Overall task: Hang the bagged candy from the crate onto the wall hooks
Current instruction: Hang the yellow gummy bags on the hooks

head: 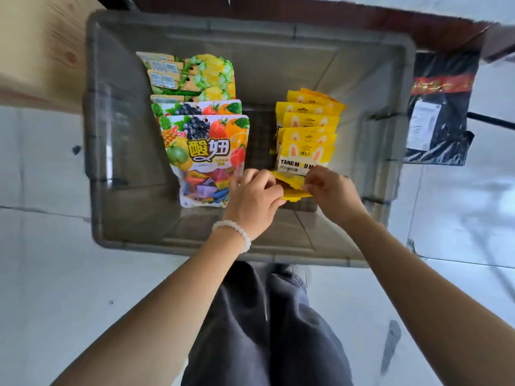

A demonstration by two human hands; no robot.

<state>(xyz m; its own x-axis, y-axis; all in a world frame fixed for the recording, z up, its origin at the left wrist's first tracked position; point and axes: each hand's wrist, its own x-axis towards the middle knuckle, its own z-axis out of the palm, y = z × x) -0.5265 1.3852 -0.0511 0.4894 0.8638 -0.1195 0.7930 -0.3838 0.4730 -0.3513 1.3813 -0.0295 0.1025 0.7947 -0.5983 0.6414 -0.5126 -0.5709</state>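
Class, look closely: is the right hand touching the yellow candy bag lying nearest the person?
Touching. The head view shows the right hand pinching the yellow candy bag.

Both hands are down in the grey crate (117, 168) on the pale floor (55, 274). The left hand (255, 195), a white bead bracelet (237, 232) at its wrist, pinches the near end of a yellow candy bag (292, 185), and the right hand (331, 188) grips the same bag from the other side. Just beyond it, a row of yellow bags (306, 129) overlaps toward the crate's far wall. On the left side lie fruit-print bags (203, 146), with green-and-yellow bags (209, 73) behind them. A black package (440, 107) lies on the floor beyond the crate's right wall. Dark trousers (264, 330) show below.
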